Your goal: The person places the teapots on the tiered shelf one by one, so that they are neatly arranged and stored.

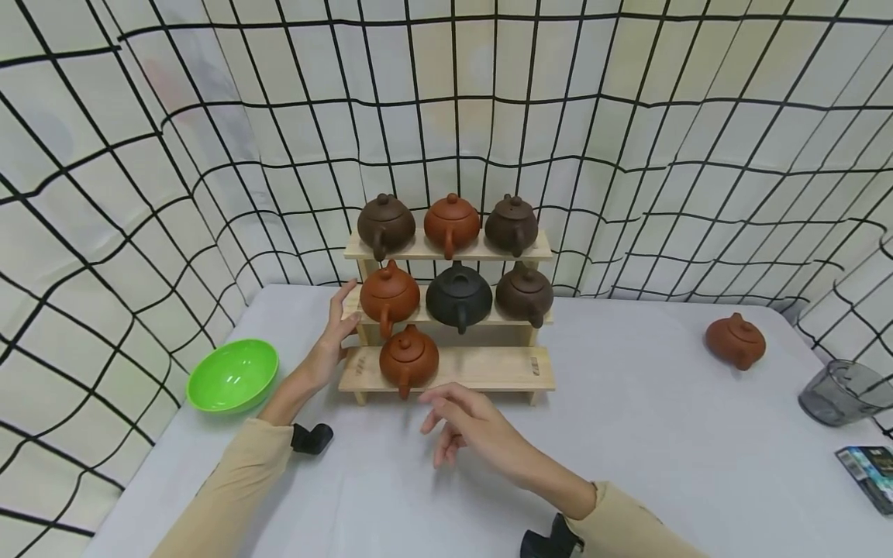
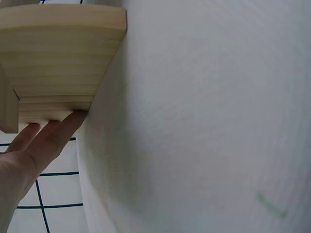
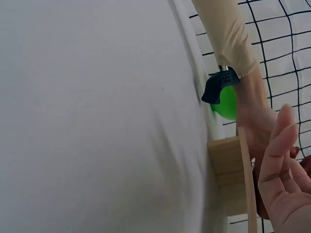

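Note:
A three-step wooden shelf (image 1: 488, 376) bears several clay teapots. My left hand (image 1: 326, 349) is at its left side, with straight fingers (image 2: 57, 136) touching the wood. In front of the lowest step hovers my right hand (image 1: 474, 430), its fingers loosely bent and nothing held. Nearest to it stands an orange-brown teapot (image 1: 409, 360) at the left of that step, spout forward. The middle step carries an orange teapot (image 1: 389, 294), a black teapot (image 1: 458, 298) and a dark brown teapot (image 1: 524, 294). On top, a reddish teapot (image 1: 452, 223) sits between two dark brown ones.
A bright green bowl (image 1: 232, 377) lies on the white-covered table (image 1: 670, 449) at the left. Far right are another reddish-brown teapot (image 1: 736, 341), a grey see-through cup (image 1: 844, 393) and a small printed packet (image 1: 868, 473). Black-gridded white cloth (image 1: 558, 132) encloses the back and sides.

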